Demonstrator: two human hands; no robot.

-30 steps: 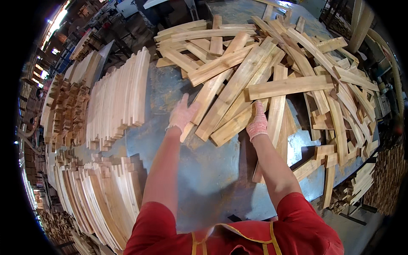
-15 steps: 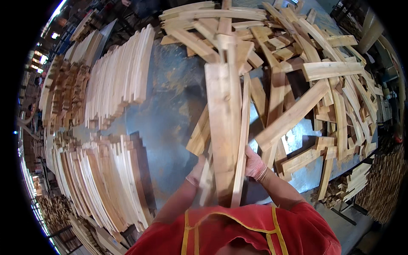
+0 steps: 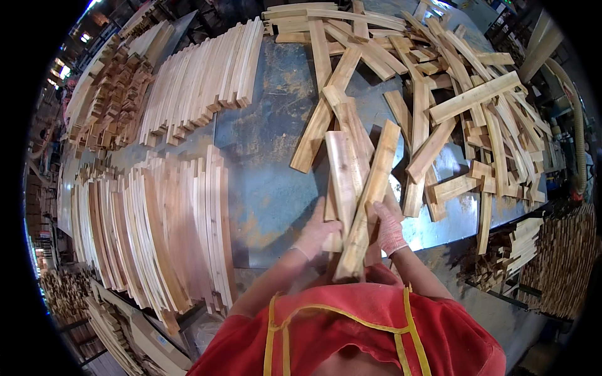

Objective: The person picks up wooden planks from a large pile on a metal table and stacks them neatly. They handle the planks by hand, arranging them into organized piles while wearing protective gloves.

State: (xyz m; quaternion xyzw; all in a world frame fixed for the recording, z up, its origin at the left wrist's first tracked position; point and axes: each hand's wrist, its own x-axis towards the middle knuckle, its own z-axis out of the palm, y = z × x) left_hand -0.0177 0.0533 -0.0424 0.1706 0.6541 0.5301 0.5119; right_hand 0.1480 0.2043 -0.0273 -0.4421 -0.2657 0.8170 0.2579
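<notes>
Head view: left hand (image 3: pixel 317 233) and right hand (image 3: pixel 390 229) each have a grip closed on boards (image 3: pixel 372 189) at the counter (image 3: pixel 263 203).

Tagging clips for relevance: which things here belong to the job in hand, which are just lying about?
In the job: planks in the left hand and right hand; loose plank pile; worktable; probably the left-side plank rows.

Apparently just around: ribbed hose; wood stack at lower right.
</notes>
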